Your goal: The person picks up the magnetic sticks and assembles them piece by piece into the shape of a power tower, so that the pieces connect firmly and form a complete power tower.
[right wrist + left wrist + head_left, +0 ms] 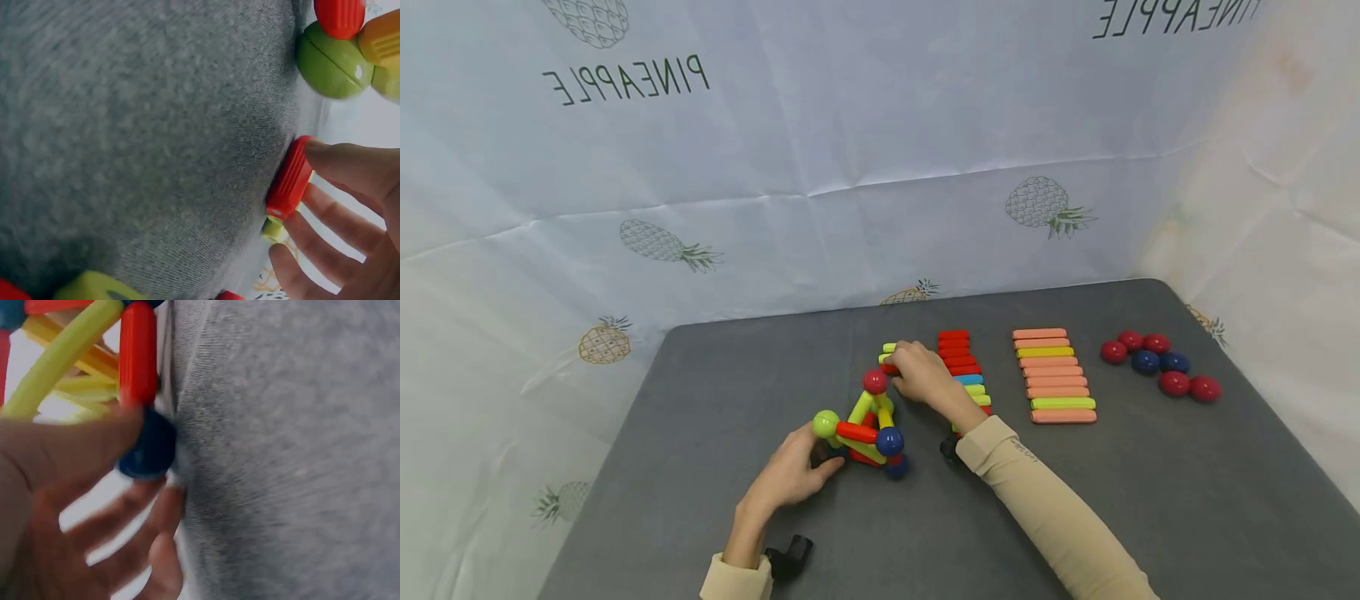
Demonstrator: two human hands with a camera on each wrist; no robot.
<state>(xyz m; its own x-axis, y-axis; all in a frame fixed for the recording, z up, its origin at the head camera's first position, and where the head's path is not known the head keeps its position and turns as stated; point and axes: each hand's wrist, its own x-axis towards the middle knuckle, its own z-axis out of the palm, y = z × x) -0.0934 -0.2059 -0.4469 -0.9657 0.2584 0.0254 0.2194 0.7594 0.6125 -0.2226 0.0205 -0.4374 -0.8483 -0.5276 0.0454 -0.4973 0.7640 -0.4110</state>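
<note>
A frame built of rods and balls (857,431) stands on the table in front of me, with red, yellow and lime rods and red, blue and lime balls. At its lower left corner my left hand (793,468) holds a dark blue ball (150,447) between thumb and fingers, below a red rod (138,353). Behind the frame, my right hand (922,375) pinches a short red rod (290,178) that lies on the table. Lime rods (888,348) lie just beyond that hand, partly hidden by it.
A column of red, blue and lime rods (954,343) lies right of my right hand, partly under the forearm. Farther right are a column of mostly salmon rods (1054,372) and several red and blue balls (1146,362). A black object (790,557) lies beside my left wrist.
</note>
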